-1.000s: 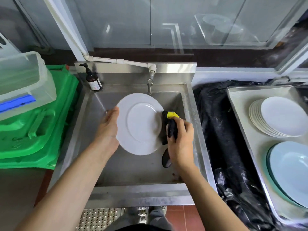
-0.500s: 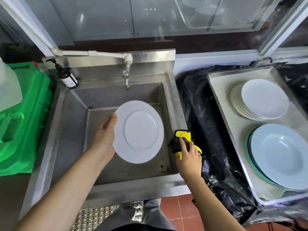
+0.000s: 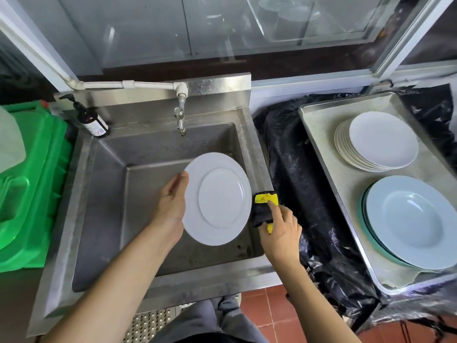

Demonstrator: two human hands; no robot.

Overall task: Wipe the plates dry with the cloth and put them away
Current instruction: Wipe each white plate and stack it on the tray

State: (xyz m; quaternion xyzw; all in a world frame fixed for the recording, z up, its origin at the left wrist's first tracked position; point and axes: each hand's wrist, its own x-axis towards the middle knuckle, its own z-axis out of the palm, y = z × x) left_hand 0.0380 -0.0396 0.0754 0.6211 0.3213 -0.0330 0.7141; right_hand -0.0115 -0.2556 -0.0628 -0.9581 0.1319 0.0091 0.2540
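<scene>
Mid-frame, left hand (image 3: 170, 206) grips plate (image 3: 217, 199) rim over sink (image 3: 81, 194) w/ face exposed for wiping; right hand (image 3: 280, 226) fingers pinch cloth (image 3: 263, 209) beside it.

Commercial kitchen: steel sink (image 3: 81, 194), stacked plates (image 3: 371, 149)

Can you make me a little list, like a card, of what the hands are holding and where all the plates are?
left hand: holds the white plate by its edge, over the sink
right hand: on the black and yellow cloth at the sink's right rim
tray: right of the sink
white plate stack: far end of tray
pale blue plates: near end of tray
soap bottle: sink's back left corner
</scene>
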